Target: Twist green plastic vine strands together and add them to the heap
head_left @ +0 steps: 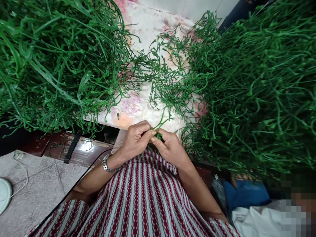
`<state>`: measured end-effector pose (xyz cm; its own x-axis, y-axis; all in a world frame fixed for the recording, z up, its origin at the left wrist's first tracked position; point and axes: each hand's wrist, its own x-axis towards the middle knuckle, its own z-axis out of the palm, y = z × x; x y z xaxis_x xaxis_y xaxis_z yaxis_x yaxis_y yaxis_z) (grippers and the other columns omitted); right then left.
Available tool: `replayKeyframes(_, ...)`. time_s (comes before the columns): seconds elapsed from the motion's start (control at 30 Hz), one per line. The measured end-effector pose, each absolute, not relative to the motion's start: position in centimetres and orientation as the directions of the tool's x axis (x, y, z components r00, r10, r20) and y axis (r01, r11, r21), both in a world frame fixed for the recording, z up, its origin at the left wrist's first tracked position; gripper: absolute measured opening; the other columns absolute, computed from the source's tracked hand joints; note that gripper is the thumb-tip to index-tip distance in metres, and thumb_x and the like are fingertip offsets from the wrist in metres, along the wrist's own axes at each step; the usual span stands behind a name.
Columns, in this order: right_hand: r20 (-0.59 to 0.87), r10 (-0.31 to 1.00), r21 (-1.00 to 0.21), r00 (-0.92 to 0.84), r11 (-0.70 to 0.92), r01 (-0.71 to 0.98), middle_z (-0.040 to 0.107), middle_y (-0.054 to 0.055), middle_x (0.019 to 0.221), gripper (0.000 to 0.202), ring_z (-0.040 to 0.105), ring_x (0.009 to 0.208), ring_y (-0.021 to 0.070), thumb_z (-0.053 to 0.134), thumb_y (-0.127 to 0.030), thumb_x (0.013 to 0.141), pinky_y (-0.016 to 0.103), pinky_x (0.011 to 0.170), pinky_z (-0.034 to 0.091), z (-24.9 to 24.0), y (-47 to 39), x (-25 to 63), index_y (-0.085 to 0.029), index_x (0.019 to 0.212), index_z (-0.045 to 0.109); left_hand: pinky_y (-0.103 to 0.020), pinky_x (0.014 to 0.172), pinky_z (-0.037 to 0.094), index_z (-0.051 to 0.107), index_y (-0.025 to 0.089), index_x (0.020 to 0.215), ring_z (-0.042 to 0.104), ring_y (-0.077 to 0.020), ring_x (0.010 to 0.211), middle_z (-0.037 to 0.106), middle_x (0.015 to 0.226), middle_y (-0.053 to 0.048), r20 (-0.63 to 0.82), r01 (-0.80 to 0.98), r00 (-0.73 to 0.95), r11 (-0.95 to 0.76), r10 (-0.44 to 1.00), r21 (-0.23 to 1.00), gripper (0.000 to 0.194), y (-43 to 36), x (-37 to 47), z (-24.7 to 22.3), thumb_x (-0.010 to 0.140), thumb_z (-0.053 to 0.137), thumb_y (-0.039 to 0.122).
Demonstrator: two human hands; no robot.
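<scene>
My left hand (135, 140), with a metal watch (106, 163) on its wrist, is closed in a pinch. Its thumb meets the fingertips of my right hand (171, 147), also closed. Between them both hands grip a thin green branching stem (161, 123), which looks like part of an artificial plant. Its thin ends stick out above the fingers, and a darker green bit shows by the right thumb. The fingers hide the rest. Just beyond lie loose green stems (170, 87) on a floral-patterned tabletop (125, 110).
Large heaps of similar stems rise on the left (61, 62) and right (261, 95). A small dark piece (118, 116) lies near the table's front edge. A black strap (73, 146) and a white round object (5, 196) are at lower left. A partly visible person (261, 215) is at lower right.
</scene>
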<state>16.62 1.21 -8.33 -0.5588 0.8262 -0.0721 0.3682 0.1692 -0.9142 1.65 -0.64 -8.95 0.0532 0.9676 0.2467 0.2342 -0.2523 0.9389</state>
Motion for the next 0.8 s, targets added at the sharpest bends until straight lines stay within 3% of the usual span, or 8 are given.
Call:
replayKeyframes(0.13,0.032,0.793,-0.943,-0.608,0.226,0.244,0.035,-0.005,0.057,0.025,0.033,0.053,0.0074,0.049,-0.029,0.085,0.021,0.051,0.027,-8.3,1.3,16.7,-0.017,0.064,0.043,-0.022,0.052,0.029,0.041,0.015,0.057,0.035,-0.0075,0.054,0.036,0.057,0.004,0.216,0.132,0.005,-0.215,0.976,0.968,0.028,-1.2,2.1,-9.0,0.08,0.054,0.02)
replayKeyframes(0.2,0.083,0.763,-0.989,-0.641,0.141,0.04,0.037,-0.005,0.056,0.026,0.035,0.051,0.0074,0.049,-0.032,0.085,0.021,0.05,0.029,-8.5,1.2,16.6,-0.017,0.064,0.046,-0.021,0.049,0.031,0.044,0.016,0.062,0.037,-0.0072,0.051,0.038,0.057,0.004,0.102,-0.13,-0.034,-0.106,0.994,0.986,0.024,-1.0,2.3,-8.9,0.081,0.055,0.026)
replayKeyframes(0.27,0.134,0.737,-0.989,-0.662,0.055,-0.14,0.045,-0.003,0.057,0.026,0.039,0.05,0.0083,0.05,-0.037,0.085,0.023,0.05,0.032,-8.7,1.1,16.5,-0.017,0.068,0.052,-0.019,0.044,0.033,0.046,0.018,0.069,0.039,-0.0068,0.045,0.039,0.055,0.005,0.011,-0.411,-0.085,-0.045,0.996,0.911,0.019,-0.6,2.3,-8.6,0.08,0.056,0.03)
replayKeyframes(0.33,0.147,0.756,-0.977,-0.638,0.011,-0.213,0.049,-0.002,0.057,0.028,0.043,0.05,0.0094,0.051,-0.041,0.084,0.024,0.051,0.035,-8.7,1.0,16.5,-0.017,0.071,0.055,-0.019,0.042,0.035,0.047,0.02,0.072,0.04,-0.0069,0.042,0.041,0.054,0.006,-0.02,-0.563,-0.134,-0.06,0.991,0.825,0.017,0.0,2.1,-8.2,0.078,0.059,0.03)
replayKeyframes(0.5,0.112,0.906,-0.994,-0.408,0.103,-0.043,0.058,0.003,0.07,0.026,0.054,0.064,0.0128,0.05,-0.04,0.086,0.026,0.061,0.043,-8.0,1.5,17.2,-0.018,0.074,0.055,-0.022,0.052,0.04,0.056,0.016,0.066,0.049,-0.0092,0.053,0.053,0.061,0.001,-0.049,-0.49,-0.078,0.004,0.996,0.871,0.018,0.8,1.6,-8.2,0.075,0.063,0.029)
replayKeyframes(0.57,0.05,0.93,-0.995,-0.365,0.076,0.057,0.058,0.001,0.068,0.022,0.052,0.058,0.0106,0.05,-0.038,0.086,0.023,0.056,0.041,-7.9,1.8,17.3,-0.018,0.078,0.055,-0.022,0.057,0.039,0.057,0.015,0.061,0.047,-0.0091,0.057,0.052,0.062,0.0,-0.035,-0.42,-0.128,-0.022,0.991,0.907,0.021,0.9,1.6,-8.6,0.074,0.065,0.03)
replayKeyframes(0.67,-0.068,0.913,-0.995,-0.403,-0.034,0.092,0.053,-0.003,0.062,0.023,0.045,0.051,0.0079,0.05,-0.041,0.085,0.02,0.05,0.038,-8.3,1.9,16.9,-0.018,0.086,0.055,-0.022,0.059,0.035,0.055,0.014,0.056,0.042,-0.0088,0.061,0.047,0.063,0.001,0.003,-0.339,-0.165,-0.06,0.986,0.939,0.025,0.9,2.0,-9.1,0.072,0.067,0.029)
replayKeyframes(0.8,-0.097,0.882,-0.985,-0.461,-0.019,0.172,0.057,-0.001,0.077,0.03,0.051,0.069,0.0109,0.062,-0.042,0.076,0.022,0.064,0.042,-9.2,1.7,15.7,-0.017,0.092,0.057,-0.023,0.058,0.031,0.052,0.015,0.056,0.038,-0.0083,0.061,0.042,0.066,0.002,-0.007,-0.301,-0.139,-0.035,0.99,0.953,0.025,0.6,2.4,-9.2,0.075,0.064,0.027)
